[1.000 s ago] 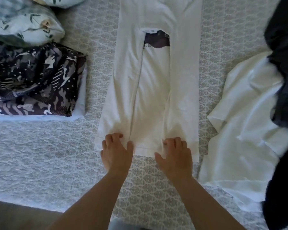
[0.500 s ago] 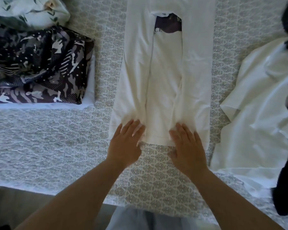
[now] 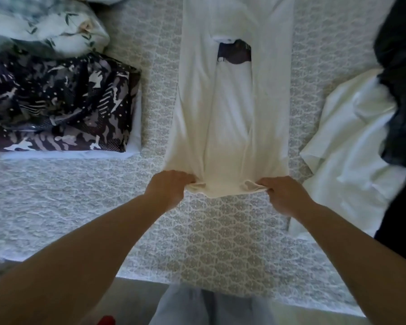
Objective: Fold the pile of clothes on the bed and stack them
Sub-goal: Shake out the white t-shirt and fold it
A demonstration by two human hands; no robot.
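Head view, only one on hand.

Mid-bed on grey-and-white patterned bedspread (image 3: 220, 242): long white cotton T-shirt (image 3: 230, 118), both sides already folded inward to a narrow strip, dark print showing thru gap near collar end. Bottom hem bunched and raised slightly off bed.

Left hand (image 3: 169, 187): fingers curled round hem's left corner, pinching fabric. Right hand (image 3: 284, 195): same at right corner, cloth tucked in closed grip. Both grips holding shirt, nothing else.

Done so far, judging by layout: folded stack w/ dark camo-print garment (image 3: 56, 106) on top, white folded piece (image 3: 134, 146) peeking under it, sitting well left of shirt, just below leaf-print pale pillow (image 3: 45, 26). So at least two items folded & stacked.

In progress: shirt approx half folded – lengthwise folds done, crosswise fold not yet made. Next prob. hem carried up toward collar, then onto left stack.

Left to do: crumpled white garment (image 3: 352, 137) at right, unfolded, lying near shirt's right edge; dark crumpled clothing (image 3: 401, 90) partly over it at far right edge, more dark cloth lower right – can't tell if one item or several. Est. roughly halfway overall, maybe less; pile's full extent cut off by frame.

Bottom of frame: pale trouser legs (image 3: 209, 306), small red object (image 3: 107, 321), unclear what.
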